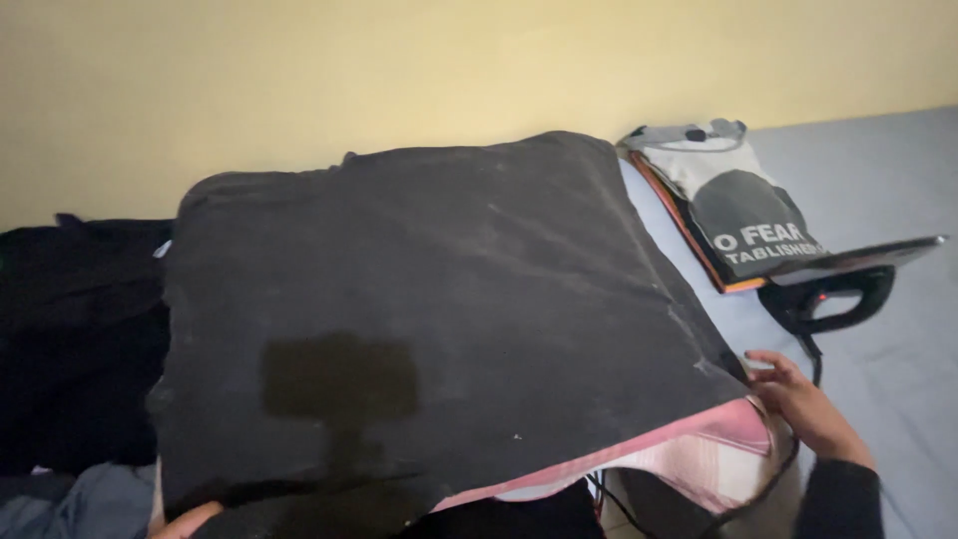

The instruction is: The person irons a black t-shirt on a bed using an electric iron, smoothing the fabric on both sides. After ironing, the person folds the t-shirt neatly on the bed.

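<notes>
A black garment (419,299) lies spread flat over a pink and white cloth (699,454) on a raised pad. It carries a darker rectangular patch (339,379) near its front. My right hand (803,399) rests on the cloth's right corner, fingers touching the black garment's edge. Only a sliver of my left hand (185,521) shows at the bottom left, under the garment's front edge; its grip is hidden.
A black clothes iron (848,284) stands on its heel at the right, its cord running down past my right hand. Behind it lies a stack of folded shirts (728,205) on a pale blue sheet (888,170). Dark clothes (70,329) are piled at the left.
</notes>
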